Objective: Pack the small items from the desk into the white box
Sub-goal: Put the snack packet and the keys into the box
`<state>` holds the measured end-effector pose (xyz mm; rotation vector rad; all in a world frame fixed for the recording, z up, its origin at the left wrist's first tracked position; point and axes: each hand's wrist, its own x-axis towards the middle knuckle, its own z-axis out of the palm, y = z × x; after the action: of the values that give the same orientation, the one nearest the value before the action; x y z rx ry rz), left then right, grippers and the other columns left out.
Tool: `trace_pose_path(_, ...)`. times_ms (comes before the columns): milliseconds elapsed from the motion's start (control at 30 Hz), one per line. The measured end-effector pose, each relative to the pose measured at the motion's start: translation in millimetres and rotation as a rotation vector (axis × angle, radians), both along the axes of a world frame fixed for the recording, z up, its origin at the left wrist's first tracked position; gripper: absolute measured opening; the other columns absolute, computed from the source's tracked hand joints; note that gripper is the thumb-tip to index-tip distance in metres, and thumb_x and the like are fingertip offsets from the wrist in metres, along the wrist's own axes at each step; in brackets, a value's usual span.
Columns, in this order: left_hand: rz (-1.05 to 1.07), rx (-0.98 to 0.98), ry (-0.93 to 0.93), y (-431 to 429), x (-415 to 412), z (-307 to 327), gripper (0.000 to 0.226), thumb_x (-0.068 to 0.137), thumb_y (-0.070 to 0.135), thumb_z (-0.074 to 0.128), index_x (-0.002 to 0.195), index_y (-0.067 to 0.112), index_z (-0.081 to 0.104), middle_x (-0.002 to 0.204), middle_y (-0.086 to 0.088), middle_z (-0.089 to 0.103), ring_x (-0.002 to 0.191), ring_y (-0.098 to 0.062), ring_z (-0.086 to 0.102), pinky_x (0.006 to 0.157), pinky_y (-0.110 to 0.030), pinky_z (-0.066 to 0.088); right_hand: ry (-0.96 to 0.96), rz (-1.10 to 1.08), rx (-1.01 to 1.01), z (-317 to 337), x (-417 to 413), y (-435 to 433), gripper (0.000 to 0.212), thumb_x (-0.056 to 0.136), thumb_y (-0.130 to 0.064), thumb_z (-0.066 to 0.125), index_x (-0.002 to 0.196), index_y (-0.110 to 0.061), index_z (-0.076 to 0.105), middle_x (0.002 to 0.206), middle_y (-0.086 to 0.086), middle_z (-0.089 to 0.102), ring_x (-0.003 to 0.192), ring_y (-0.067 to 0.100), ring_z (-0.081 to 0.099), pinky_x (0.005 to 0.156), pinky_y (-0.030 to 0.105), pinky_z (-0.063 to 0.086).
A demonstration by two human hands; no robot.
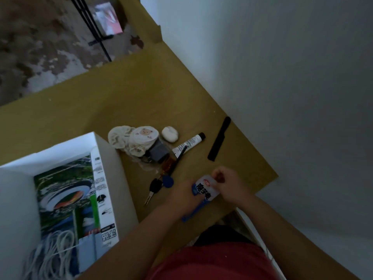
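The white box [16,190] stands open at the lower left of the desk, with a printed carton [66,195] and a coil of white cord [52,255] inside. Both hands meet at the desk's near edge over a small white packet with black print [206,188]. My left hand [181,197] grips its left side and a blue strip [194,213] that hangs below. My right hand [230,184] pinches the packet's upper right corner. On the desk lie keys with a blue tag [159,186], a white tube [189,144], a black comb [219,138], a white oval case [170,134] and cream cloth pouches [133,140].
The brown desk [141,93] meets a pale wall [282,77] on the right. A dark wallet-like item [159,151] and clear plastic lie beside the pouches. Black metal legs [90,27] stand on the mottled floor beyond the desk's far edge.
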<state>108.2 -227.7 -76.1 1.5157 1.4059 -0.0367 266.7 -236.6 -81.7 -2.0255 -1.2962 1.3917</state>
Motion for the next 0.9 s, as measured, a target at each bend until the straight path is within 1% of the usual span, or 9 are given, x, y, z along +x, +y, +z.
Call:
trace_pose_path(100,0.061,-0.028,-0.023,9.3,-2.4,10.6,0.004,0.087,0.010,0.058,0.090,0.007,0.057,0.082,-0.018,0.064,0.065,-0.020,0.055,0.060,-0.033,0.047,0.025,0.022,0.066,17.2,1.2,22.2,0.024,0.084,-0.004,0.064,0.074,-0.022,0.053,0.084,-0.001,0.059,0.081,0.013,0.056,0.066,0.022,0.048)
trace_pose_path(200,0.184,0.015,0.033,17.0,-11.6,16.2,0.007,0.088,0.012,0.058,0.085,0.006,0.056,0.072,-0.005,0.059,0.061,-0.014,0.053,0.056,-0.026,0.045,0.017,0.063,0.094,24.4,-2.1,44.4,0.013,0.085,-0.005,0.062,0.081,-0.016,0.056,0.084,-0.004,0.057,0.077,0.007,0.053,0.060,0.016,0.040)
trace_pose_path(333,0.436,0.052,0.136,14.1,-34.2,23.2,0.010,0.087,0.017,0.056,0.096,0.014,0.061,0.094,-0.002,0.067,0.080,-0.015,0.061,0.058,-0.023,0.046,-0.046,0.194,0.080,18.7,-19.8,71.4,0.013,0.088,-0.007,0.058,0.088,-0.020,0.056,0.086,-0.008,0.055,0.080,0.004,0.052,0.059,0.014,0.035)
trace_pose_path(400,0.585,0.037,0.107,3.1,-46.3,24.8,0.006,0.086,0.016,0.057,0.091,0.017,0.062,0.092,-0.001,0.068,0.079,-0.014,0.064,0.056,-0.022,0.048,-0.150,0.327,0.129,12.9,-33.3,80.8,0.015,0.088,-0.008,0.059,0.096,-0.021,0.061,0.093,-0.007,0.059,0.089,0.006,0.057,0.067,0.016,0.044)
trace_pose_path(467,0.697,0.014,0.056,-10.8,-54.4,27.6,0.004,0.086,0.015,0.059,0.083,0.018,0.060,0.085,0.000,0.068,0.074,-0.013,0.064,0.051,-0.019,0.047,-0.245,0.469,0.207,3.9,-45.9,87.2,0.024,0.087,-0.007,0.059,0.107,-0.019,0.063,0.109,0.000,0.061,0.102,0.014,0.058,0.084,0.026,0.050)
trace_pose_path(567,0.843,0.011,-0.008,-31.3,-62.5,33.4,0.014,0.086,0.016,0.061,0.075,0.024,0.056,0.074,0.007,0.065,0.062,-0.003,0.061,0.040,-0.010,0.041,-0.349,0.626,0.269,-10.6,-60.0,91.0,0.033,0.084,-0.005,0.061,0.112,-0.023,0.061,0.125,0.004,0.048,0.115,0.019,0.049,0.092,0.026,0.041)
trace_pose_path(700,0.939,0.032,-0.035,-48.7,-65.9,44.0,0.004,0.083,0.019,0.065,0.084,0.019,0.061,0.075,0.006,0.067,0.061,-0.004,0.064,0.042,-0.009,0.045,-0.427,0.747,0.249,-23.7,-72.7,93.7,0.023,0.086,-0.007,0.060,0.106,-0.019,0.063,0.123,0.009,0.046,0.120,0.026,0.041,0.094,0.029,0.036)
trace_pose_path(800,0.978,0.069,-0.112,-54.2,-64.7,57.1,0.009,0.081,0.019,0.069,0.088,0.013,0.067,0.068,0.004,0.072,0.057,-0.002,0.067,0.046,-0.012,0.050,-0.403,0.681,0.286,-19.7,-75.1,98.1,0.016,0.085,-0.010,0.063,0.098,-0.017,0.064,0.115,0.011,0.050,0.110,0.028,0.050,0.092,0.037,0.044)
trace_pose_path(900,1.006,0.082,-0.227,-57.3,-68.9,76.5,0.003,0.081,0.020,0.071,0.083,0.020,0.068,0.071,0.005,0.075,0.063,-0.007,0.071,0.053,-0.019,0.055,-0.424,0.597,0.402,-8.0,-74.2,100.8,0.011,0.082,-0.014,0.067,0.092,-0.017,0.066,0.105,0.010,0.052,0.099,0.028,0.054,0.082,0.037,0.046)
